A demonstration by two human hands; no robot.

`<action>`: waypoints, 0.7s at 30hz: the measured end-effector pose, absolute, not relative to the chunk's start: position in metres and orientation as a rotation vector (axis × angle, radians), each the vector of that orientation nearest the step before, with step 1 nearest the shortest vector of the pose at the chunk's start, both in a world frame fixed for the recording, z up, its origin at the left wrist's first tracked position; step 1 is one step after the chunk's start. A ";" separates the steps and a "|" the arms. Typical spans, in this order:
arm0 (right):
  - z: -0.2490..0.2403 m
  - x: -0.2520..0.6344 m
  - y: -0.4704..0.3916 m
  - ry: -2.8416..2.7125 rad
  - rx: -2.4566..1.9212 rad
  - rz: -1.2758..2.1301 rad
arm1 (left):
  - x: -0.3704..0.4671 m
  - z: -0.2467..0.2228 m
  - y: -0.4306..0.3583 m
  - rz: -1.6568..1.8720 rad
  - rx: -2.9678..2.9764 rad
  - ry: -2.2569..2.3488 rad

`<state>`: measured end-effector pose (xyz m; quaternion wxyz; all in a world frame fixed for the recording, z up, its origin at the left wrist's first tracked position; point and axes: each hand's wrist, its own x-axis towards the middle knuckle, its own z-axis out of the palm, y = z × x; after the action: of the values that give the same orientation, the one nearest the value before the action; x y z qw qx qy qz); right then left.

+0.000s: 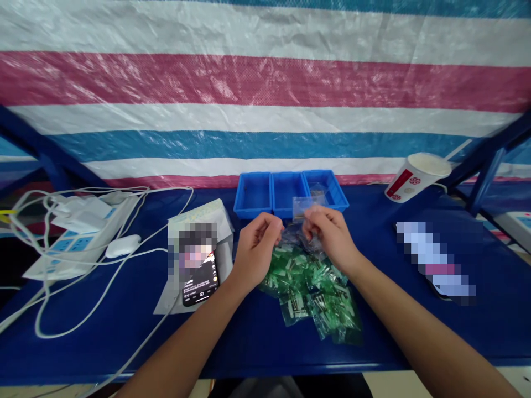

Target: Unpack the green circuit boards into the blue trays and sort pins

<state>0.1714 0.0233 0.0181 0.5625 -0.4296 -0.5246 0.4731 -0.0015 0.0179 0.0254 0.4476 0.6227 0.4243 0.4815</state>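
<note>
My right hand (331,233) pinches a small clear plastic bag (301,207) in front of the blue bins. My left hand (258,244) is closed, its thumb against the curled fingers; what it holds, if anything, is too small to make out. Below both hands lies a heap of small green-tinted plastic bags (329,309) with white pieces and screw-like parts inside. Just beyond the hands stand three joined blue bins (253,193). The right-hand bin holds some clear plastic, partly behind the bag.
A lit phone (201,284) rests on paper packaging (224,218) at left. Farther left, white cables tangle around a power strip (70,249). A paper cup (417,177) and a second phone (435,265) are at right. Striped sheeting (265,83) hangs behind the blue table (136,342).
</note>
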 end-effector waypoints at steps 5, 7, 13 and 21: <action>0.023 0.186 0.037 -0.756 -1.275 1.027 | -0.002 0.027 0.020 1.219 1.482 1.090; 0.026 0.192 0.039 -0.669 -1.314 1.085 | -0.003 0.027 0.020 1.211 1.490 1.118; 0.029 0.191 0.038 -0.800 -1.287 1.106 | 0.000 0.027 0.016 1.145 1.649 1.178; 0.017 0.190 0.038 -1.159 -1.322 0.868 | -0.007 0.018 -0.031 1.126 2.283 1.490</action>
<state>0.1905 0.0383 0.0172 0.5566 -0.5602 -0.4912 0.3676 -0.0069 -0.0310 0.0178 0.0959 0.7704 0.5027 0.3801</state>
